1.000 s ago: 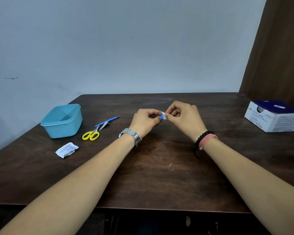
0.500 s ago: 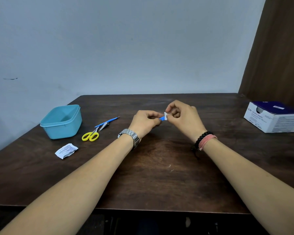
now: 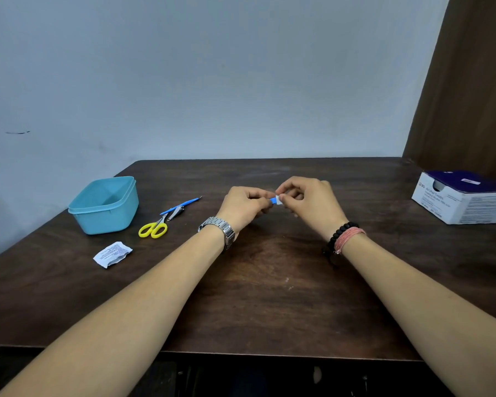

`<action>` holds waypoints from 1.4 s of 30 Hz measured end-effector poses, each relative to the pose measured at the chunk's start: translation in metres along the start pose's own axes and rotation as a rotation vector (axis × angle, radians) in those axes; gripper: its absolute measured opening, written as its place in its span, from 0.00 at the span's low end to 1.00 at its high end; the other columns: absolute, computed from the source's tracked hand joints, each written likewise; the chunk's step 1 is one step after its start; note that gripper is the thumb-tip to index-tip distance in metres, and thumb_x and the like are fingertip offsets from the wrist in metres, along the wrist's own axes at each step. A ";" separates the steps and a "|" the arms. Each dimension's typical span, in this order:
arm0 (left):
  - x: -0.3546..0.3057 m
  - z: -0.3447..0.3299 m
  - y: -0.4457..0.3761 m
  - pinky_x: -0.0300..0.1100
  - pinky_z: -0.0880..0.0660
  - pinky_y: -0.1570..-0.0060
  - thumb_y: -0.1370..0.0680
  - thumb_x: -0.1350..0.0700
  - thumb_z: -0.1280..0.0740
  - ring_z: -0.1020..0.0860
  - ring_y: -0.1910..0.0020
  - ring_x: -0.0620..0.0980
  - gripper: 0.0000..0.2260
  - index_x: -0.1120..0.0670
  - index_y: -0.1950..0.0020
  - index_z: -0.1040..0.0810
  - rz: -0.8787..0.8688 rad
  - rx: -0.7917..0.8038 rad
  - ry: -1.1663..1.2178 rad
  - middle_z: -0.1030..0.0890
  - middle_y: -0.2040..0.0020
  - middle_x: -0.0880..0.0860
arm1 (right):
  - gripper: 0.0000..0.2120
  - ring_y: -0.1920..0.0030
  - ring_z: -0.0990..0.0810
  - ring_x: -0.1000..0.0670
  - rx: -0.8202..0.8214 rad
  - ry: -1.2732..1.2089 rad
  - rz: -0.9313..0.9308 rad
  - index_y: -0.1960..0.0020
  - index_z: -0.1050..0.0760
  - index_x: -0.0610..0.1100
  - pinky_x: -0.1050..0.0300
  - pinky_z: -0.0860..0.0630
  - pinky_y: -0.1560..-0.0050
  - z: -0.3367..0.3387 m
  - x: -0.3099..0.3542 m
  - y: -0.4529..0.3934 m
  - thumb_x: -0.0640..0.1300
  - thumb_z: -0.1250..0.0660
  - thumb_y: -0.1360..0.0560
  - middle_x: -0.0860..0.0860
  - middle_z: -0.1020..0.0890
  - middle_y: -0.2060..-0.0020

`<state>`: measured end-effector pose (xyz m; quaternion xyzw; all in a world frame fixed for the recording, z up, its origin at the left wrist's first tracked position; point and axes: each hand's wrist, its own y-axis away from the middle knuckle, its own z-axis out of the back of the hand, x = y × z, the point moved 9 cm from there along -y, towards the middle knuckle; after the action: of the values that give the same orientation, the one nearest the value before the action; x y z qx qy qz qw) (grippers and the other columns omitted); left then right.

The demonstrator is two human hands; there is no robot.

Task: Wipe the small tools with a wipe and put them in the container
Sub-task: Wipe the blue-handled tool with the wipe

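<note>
Over the middle of the table, my left hand (image 3: pixel 245 206) grips a small blue tool (image 3: pixel 273 200), of which only a short blue end shows between the hands. My right hand (image 3: pixel 309 203) pinches a small white wipe (image 3: pixel 278 199) against that end. To the left lie yellow-handled scissors (image 3: pixel 154 227), a metal nail clipper (image 3: pixel 176 212) and a thin blue stick tool (image 3: pixel 184 204). Farther left stands the open light-blue container (image 3: pixel 105 206); nothing shows inside it.
A torn white wipe packet (image 3: pixel 112 254) lies near the left front of the dark wooden table (image 3: pixel 269 296). A white and purple box of swabs (image 3: pixel 464 197) sits at the right edge. A wall runs behind the table.
The hands stay together at the table's middle; my right fingers have shifted slightly on the wipe around the blue tool's end. Nothing else moved.
</note>
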<state>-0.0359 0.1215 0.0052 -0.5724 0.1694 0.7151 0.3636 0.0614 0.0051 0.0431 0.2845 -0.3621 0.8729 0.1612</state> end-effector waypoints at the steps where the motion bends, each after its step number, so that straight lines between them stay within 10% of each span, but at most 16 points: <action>1: 0.000 0.000 -0.001 0.35 0.27 0.63 0.24 0.62 0.31 0.23 0.65 0.42 0.07 0.53 0.51 0.15 0.005 0.003 0.013 0.17 0.63 0.51 | 0.04 0.67 0.21 0.54 -0.011 0.010 -0.008 0.56 0.18 0.46 0.50 0.19 0.58 0.002 -0.002 0.000 0.39 0.31 0.26 0.51 0.18 0.69; 42: 0.001 0.005 -0.005 0.35 0.27 0.64 0.27 0.62 0.30 0.21 0.67 0.42 0.07 0.50 0.55 0.17 -0.018 -0.044 0.048 0.16 0.63 0.51 | 0.03 0.66 0.20 0.50 -0.016 0.014 -0.040 0.60 0.21 0.46 0.57 0.24 0.57 0.000 -0.005 0.002 0.40 0.30 0.28 0.49 0.18 0.71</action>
<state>-0.0353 0.1285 0.0070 -0.5989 0.1572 0.7013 0.3534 0.0639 0.0031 0.0389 0.2842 -0.3620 0.8686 0.1836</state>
